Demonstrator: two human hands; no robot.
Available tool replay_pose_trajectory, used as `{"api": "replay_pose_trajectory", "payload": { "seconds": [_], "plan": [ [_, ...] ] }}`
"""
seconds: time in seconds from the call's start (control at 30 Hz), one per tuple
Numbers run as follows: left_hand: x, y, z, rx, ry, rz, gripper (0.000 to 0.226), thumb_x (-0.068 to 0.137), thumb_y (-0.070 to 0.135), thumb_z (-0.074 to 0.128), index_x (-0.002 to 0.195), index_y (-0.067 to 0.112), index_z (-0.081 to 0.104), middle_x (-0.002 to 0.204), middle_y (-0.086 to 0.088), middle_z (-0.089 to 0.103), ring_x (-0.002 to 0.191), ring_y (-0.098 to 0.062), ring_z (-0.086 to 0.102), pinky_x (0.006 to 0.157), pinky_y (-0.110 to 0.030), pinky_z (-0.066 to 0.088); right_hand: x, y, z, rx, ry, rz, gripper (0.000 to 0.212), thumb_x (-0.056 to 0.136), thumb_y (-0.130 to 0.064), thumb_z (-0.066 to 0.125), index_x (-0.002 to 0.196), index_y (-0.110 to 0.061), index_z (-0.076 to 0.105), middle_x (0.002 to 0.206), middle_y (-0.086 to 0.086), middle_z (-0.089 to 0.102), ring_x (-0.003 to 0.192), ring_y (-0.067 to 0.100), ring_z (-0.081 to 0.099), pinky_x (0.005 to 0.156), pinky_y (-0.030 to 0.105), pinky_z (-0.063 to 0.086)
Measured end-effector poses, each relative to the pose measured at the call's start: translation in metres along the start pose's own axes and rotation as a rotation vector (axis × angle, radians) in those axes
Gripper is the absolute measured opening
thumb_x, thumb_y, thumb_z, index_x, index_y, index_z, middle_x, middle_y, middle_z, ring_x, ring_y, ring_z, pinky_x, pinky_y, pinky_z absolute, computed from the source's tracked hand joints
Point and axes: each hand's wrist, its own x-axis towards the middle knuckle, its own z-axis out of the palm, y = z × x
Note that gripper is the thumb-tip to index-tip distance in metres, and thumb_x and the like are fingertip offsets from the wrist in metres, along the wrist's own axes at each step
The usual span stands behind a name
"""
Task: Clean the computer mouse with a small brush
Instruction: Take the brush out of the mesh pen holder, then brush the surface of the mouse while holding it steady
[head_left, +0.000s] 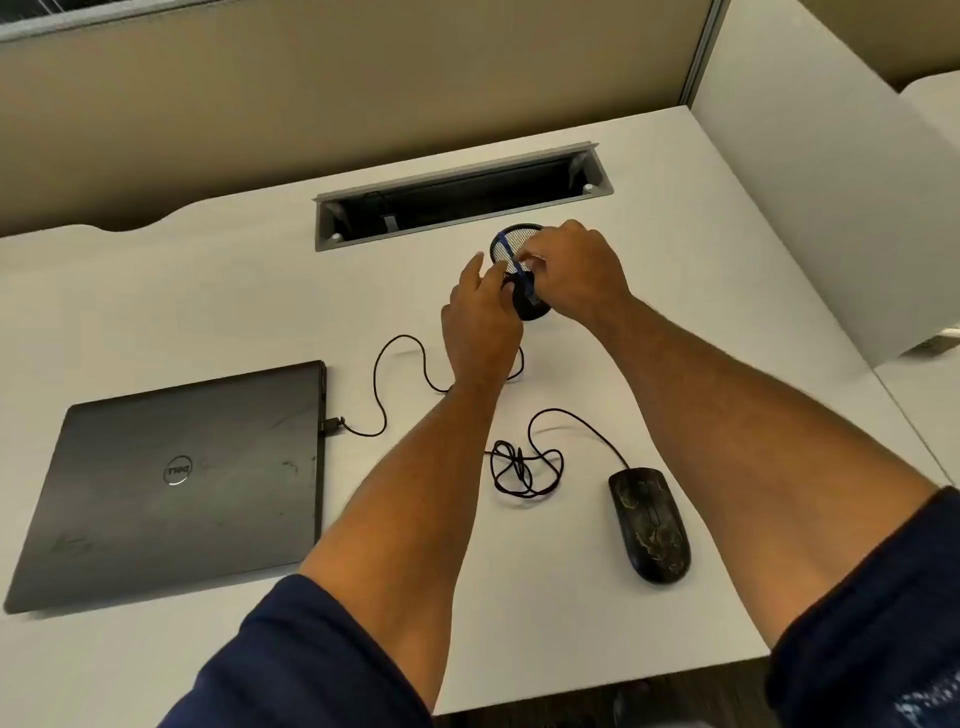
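White desk (156, 291), beige partition (363, 104) behind, white divider (810, 208) right.

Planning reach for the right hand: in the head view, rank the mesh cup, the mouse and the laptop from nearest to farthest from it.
From the right hand:
1. Mesh cup, directly under the fingers, by the cable slot.
2. Mouse, toward the desk's near edge, right side.
3. Laptop, closed, far left.
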Motion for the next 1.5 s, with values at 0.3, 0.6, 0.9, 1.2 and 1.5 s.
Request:
{"api": "replay_pose_trajectory", "payload": {
  "seconds": [0.3, 0.6, 0.9, 1.2, 1.5],
  "plan": [
    [0.013, -0.003, 0.001, -0.035, 0.031, 0.075, 0.035, 0.103, 0.014, 0.055, 0.137, 0.009, 0.065, 0.140, -0.013, 0.064, 0.126, -0.033, 0.062, 0.109, -0.048, 0.048, 0.027, -0.009, 0.018, -0.077, -0.146, 0.029, 0.044, 0.102, -0.041, 0.047, 0.143, -0.024, 0.053, 0.144, 0.011, 0.053, 0.128, 0.031, 0.049, 0.107, 0.041, 0.041],
    [0.012, -0.003, 0.000, 0.025, 0.026, 0.096, 0.037, 0.105, 0.022, 0.055, 0.140, 0.012, 0.062, 0.147, -0.010, 0.060, 0.133, -0.030, 0.057, 0.112, -0.041, 0.044, 0.022, -0.002, 0.013, 0.158, 0.107, -0.051, 0.034, 0.100, -0.031, 0.057, 0.129, -0.016, 0.066, 0.136, 0.008, 0.060, 0.121, 0.026, 0.057, 0.105, 0.033, 0.043],
    [-0.007, 0.012, -0.014, 0.116, 0.021, 0.171, 0.042, 0.100, 0.020, 0.062, 0.140, 0.008, 0.059, 0.152, -0.010, 0.053, 0.137, -0.025, 0.052, 0.110, -0.033, 0.045, -0.020, 0.015, -0.026, 0.502, 0.514, -0.143, 0.025, 0.095, -0.018, 0.067, 0.114, -0.003, 0.075, 0.115, 0.014, 0.070, 0.103, 0.019, 0.066, 0.081, 0.012, 0.053],
    [-0.082, 0.026, -0.018, 0.208, -0.145, 0.431, 0.040, 0.090, 0.009, 0.068, 0.130, 0.006, 0.065, 0.139, -0.012, 0.063, 0.117, -0.031, 0.063, 0.093, -0.042, 0.054, -0.096, 0.041, -0.029, 0.781, 0.520, 0.155, 0.023, 0.088, -0.018, 0.077, 0.102, -0.005, 0.066, 0.094, 0.000, 0.073, 0.085, 0.014, 0.072, 0.081, 0.030, 0.062],
    [-0.156, 0.017, -0.019, 0.203, -0.265, 0.633, 0.042, 0.097, 0.031, 0.059, 0.131, 0.007, 0.064, 0.132, -0.012, 0.066, 0.114, -0.032, 0.064, 0.087, -0.044, 0.055, -0.158, 0.075, -0.014, 1.093, 0.451, 0.400, 0.020, 0.092, -0.015, 0.071, 0.110, -0.005, 0.070, 0.087, 0.007, 0.075, 0.076, 0.019, 0.075, 0.077, 0.040, 0.063]
  ]
}}
